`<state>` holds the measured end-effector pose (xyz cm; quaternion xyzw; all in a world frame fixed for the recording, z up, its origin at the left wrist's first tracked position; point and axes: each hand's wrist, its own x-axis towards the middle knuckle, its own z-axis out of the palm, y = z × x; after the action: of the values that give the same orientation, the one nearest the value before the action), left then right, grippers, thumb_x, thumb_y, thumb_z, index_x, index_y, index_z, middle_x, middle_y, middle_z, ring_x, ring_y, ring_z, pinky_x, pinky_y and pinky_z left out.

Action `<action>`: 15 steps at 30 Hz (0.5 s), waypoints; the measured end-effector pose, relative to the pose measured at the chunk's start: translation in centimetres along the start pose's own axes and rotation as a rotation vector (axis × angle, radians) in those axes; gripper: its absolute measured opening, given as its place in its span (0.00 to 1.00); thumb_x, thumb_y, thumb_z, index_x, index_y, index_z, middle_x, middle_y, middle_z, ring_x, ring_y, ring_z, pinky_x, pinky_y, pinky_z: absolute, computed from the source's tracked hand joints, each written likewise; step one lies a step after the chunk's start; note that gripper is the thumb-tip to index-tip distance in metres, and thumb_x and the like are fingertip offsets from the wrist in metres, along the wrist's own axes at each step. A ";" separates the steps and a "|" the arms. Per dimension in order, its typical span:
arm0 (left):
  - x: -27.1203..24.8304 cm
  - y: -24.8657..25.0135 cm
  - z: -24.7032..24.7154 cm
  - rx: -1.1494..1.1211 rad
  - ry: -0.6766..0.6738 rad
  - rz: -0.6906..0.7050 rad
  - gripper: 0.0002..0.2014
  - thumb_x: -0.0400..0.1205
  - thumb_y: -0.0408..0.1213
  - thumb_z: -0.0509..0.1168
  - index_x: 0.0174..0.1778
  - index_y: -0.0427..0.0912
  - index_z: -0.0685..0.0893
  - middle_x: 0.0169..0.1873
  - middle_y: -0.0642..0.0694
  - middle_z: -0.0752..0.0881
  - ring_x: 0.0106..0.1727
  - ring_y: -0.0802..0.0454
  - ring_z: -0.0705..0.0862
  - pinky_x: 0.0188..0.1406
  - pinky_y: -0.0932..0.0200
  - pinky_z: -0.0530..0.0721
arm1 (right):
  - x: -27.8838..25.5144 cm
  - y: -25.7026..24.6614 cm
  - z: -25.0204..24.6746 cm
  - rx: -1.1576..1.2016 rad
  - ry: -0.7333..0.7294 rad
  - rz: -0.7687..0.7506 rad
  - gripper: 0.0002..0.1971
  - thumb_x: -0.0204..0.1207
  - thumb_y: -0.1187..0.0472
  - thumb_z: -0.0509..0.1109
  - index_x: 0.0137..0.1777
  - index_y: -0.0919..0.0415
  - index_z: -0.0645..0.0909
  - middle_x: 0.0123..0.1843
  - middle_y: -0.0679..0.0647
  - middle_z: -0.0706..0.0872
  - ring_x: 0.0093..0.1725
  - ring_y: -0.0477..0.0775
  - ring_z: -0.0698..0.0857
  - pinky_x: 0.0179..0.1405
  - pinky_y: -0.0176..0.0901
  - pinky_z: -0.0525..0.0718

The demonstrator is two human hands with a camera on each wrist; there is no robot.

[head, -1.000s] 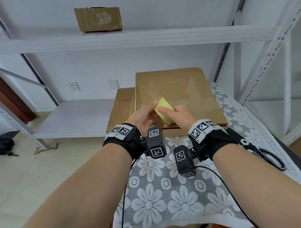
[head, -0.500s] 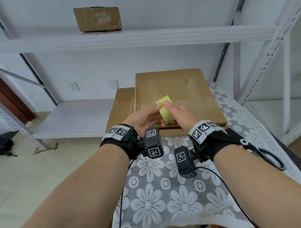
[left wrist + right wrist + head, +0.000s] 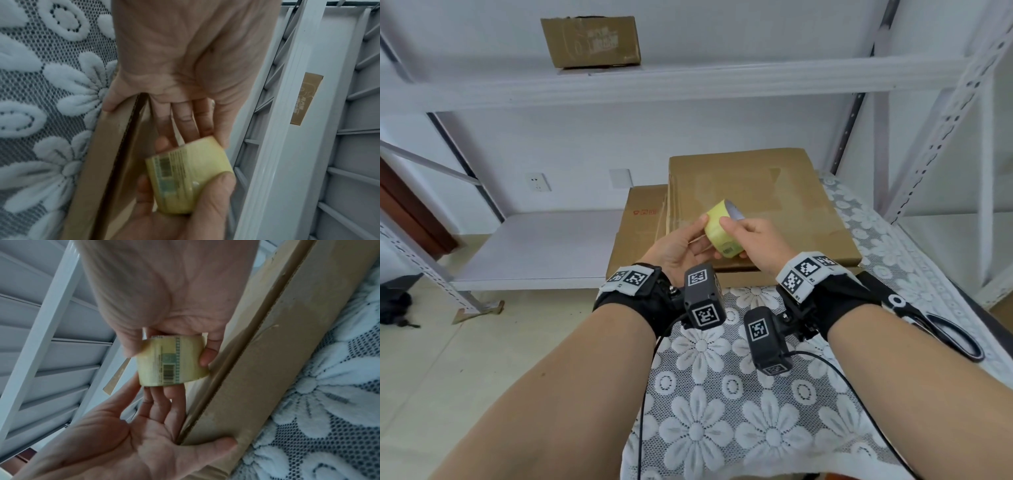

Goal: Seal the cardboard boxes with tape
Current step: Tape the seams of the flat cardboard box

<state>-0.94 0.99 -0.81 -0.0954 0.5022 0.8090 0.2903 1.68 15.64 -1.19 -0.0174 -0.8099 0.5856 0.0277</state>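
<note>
A yellowish tape roll [image 3: 719,230] is held in the air over the near edge of a stack of flat cardboard boxes [image 3: 774,198]. My right hand [image 3: 755,240] grips the roll from the right, thumb on its outer face. My left hand [image 3: 681,244] pinches it from the left, with the thumb on top and straight fingers underneath. The left wrist view shows the roll [image 3: 189,177], its barcode label, and the right hand's thumb [image 3: 213,191] across it. In the right wrist view the roll [image 3: 172,360] hangs beside the box edge [image 3: 267,353].
Black-handled scissors [image 3: 941,329] lie on the lace-covered table [image 3: 722,411], right of my right forearm. A wider flat box [image 3: 640,236] sticks out left under the stack. A small cardboard box [image 3: 590,41] sits on the upper shelf. White shelf posts [image 3: 928,137] stand at the right.
Both hands have lifted the roll a little and turned it, so its hollow core now faces up and away. The boxes have not moved.
</note>
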 end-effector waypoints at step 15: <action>-2.2 0.4 0.7 -0.093 -0.048 -0.152 0.09 0.86 0.38 0.64 0.53 0.34 0.81 0.35 0.30 0.89 0.26 0.39 0.90 0.10 0.45 0.82 | -0.1 0.7 0.6 -0.157 -0.046 -0.119 0.28 0.62 0.44 0.74 0.44 0.73 0.82 0.39 0.68 0.87 0.38 0.64 0.86 0.43 0.62 0.84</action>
<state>0.69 0.64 0.77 -0.1272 0.4484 0.8090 0.3580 1.77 15.32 -2.06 0.0419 -0.8533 0.5180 0.0424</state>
